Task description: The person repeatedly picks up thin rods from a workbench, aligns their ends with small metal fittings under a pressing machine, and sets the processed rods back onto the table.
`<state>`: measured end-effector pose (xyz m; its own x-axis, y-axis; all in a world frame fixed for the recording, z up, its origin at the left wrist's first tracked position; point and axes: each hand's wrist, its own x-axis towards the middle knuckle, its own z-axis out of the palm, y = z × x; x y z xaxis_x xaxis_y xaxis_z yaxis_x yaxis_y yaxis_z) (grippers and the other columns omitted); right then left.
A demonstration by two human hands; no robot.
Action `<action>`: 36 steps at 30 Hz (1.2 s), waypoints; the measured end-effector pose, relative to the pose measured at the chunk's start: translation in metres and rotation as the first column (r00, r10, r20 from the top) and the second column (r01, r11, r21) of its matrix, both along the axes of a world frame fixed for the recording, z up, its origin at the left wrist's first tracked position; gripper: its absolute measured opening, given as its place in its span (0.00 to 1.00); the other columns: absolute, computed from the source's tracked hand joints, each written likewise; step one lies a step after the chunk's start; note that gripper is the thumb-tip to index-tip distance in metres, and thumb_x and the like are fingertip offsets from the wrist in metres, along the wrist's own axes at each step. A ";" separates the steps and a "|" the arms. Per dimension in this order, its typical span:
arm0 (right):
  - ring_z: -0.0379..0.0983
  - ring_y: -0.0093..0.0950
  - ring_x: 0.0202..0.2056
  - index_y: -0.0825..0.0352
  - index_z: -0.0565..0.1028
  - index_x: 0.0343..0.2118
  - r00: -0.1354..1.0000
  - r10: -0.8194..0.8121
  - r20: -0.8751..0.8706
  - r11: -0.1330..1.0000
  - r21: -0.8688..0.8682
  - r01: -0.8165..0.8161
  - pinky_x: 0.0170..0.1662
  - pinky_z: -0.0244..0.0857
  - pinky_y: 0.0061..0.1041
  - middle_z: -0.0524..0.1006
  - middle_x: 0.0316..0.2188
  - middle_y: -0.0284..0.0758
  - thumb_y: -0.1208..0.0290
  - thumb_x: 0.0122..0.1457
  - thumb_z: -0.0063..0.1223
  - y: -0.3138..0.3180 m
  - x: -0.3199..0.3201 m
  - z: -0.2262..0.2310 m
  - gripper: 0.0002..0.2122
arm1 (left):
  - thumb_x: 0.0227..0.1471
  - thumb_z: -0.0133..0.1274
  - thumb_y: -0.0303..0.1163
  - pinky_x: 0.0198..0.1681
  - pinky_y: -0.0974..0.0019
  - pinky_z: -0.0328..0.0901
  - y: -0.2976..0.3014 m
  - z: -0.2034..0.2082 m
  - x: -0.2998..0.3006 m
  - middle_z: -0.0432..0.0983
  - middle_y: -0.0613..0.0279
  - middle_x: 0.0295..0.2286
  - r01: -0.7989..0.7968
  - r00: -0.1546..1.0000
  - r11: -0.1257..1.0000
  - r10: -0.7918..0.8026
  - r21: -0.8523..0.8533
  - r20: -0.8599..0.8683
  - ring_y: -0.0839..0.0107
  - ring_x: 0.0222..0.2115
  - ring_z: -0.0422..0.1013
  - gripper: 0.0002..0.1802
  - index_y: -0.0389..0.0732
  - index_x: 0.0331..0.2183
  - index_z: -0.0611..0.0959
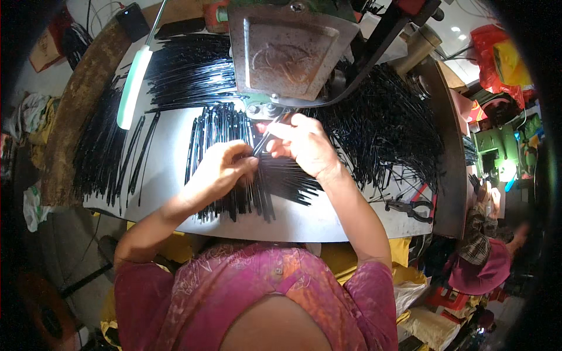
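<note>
Pinching a thin, shiny dark strip [261, 144] that slants toward the right hand [304, 145], whose grip I cannot tell, the left hand [225, 167] seems mid-piece; which slender black strips [389, 123] heaped beyond each hand are finished is unclear.

Held strip [261, 144]: slim, dark, with a pale sheen along it. Raised above the bench [167, 158], slanting; lower end toward the front edge and left, upper end toward the back edge and right. Both tips hidden (one piece or several pressed together, cannot tell).

Beneath it, a batch of black strips [231, 205]: thin, glossy, loose, lying around mid-bench. Left part nearly parallel, running back to front, with bright glints. Right part fanned out, tips spread toward the front right corner. Near ends uneven, stopping short of the front edge.
</note>
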<state>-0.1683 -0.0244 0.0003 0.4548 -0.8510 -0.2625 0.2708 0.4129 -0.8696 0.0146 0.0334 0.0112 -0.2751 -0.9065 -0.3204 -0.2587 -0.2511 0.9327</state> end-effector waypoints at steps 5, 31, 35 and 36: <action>0.74 0.35 0.33 0.77 0.68 0.37 0.928 -0.355 0.118 0.935 0.067 0.349 0.34 0.72 0.26 0.73 0.33 0.45 0.78 0.56 0.43 -0.015 -0.012 -0.008 0.09 | 0.43 0.56 0.27 0.33 0.71 0.65 0.004 -0.005 -0.016 0.69 0.54 0.36 0.025 0.945 0.621 0.241 -0.783 0.221 0.69 0.33 0.69 0.24 0.34 0.44 0.69; 0.71 0.41 0.40 0.79 0.66 0.36 0.836 -0.496 0.236 0.868 0.164 0.469 0.46 0.67 0.36 0.70 0.37 0.49 0.80 0.57 0.37 -0.010 -0.003 -0.013 0.08 | 0.48 0.53 0.33 0.15 0.75 0.58 -0.062 -0.029 -0.026 0.73 0.59 0.17 -0.387 0.601 0.882 0.463 0.270 -0.651 0.75 0.13 0.65 0.10 0.36 0.25 0.76; 0.71 0.42 0.40 0.80 0.66 0.35 0.836 -0.481 0.263 0.877 0.150 0.457 0.46 0.67 0.36 0.70 0.36 0.50 0.80 0.57 0.38 -0.008 -0.003 -0.012 0.08 | 0.48 0.52 0.33 0.15 0.75 0.58 -0.061 -0.030 -0.027 0.73 0.59 0.17 -0.390 0.594 0.888 0.445 0.244 -0.670 0.74 0.13 0.65 0.09 0.36 0.25 0.76; 0.71 0.43 0.40 0.80 0.66 0.35 0.835 -0.490 0.252 0.872 0.157 0.464 0.46 0.67 0.36 0.70 0.36 0.50 0.80 0.57 0.38 -0.008 -0.003 -0.013 0.07 | 0.48 0.52 0.33 0.15 0.75 0.58 -0.061 -0.031 -0.026 0.73 0.59 0.17 -0.380 0.602 0.891 0.442 0.248 -0.666 0.74 0.13 0.65 0.09 0.36 0.25 0.76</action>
